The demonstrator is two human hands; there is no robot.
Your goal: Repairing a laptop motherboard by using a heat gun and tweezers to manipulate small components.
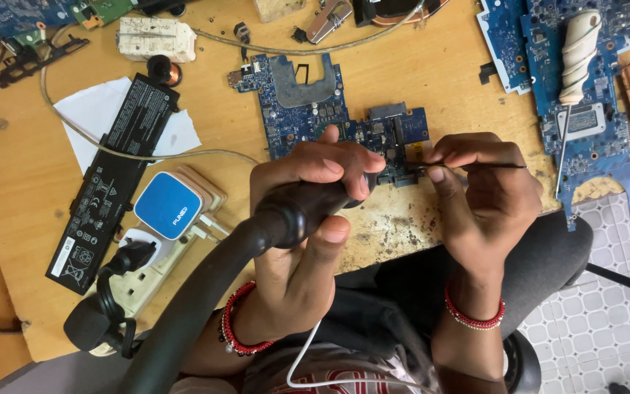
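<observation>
circuit board [308,109]: blue, notched, flat on table | left hand [308,190]: wrapped around black nozzle [293,211] | right hand [483,182]: pinching thin tweezers [475,166]

Matt black plastic handle [308,208] with a thick rubbery hose, gripped in the left hand [308,219]. Thin dark metal tweezers [475,166] pinched by the right hand [486,193]. Blue circuit board [329,117], glossy lacquer finish, dull grey metal patch seen on it. Wooden table [23,175], matt, worn and stained near the edge. Black battery pack [114,175], smooth plastic, semi-matt. White paper sheet [96,109], matt. Red beaded bracelets [238,321] glossy.
</observation>
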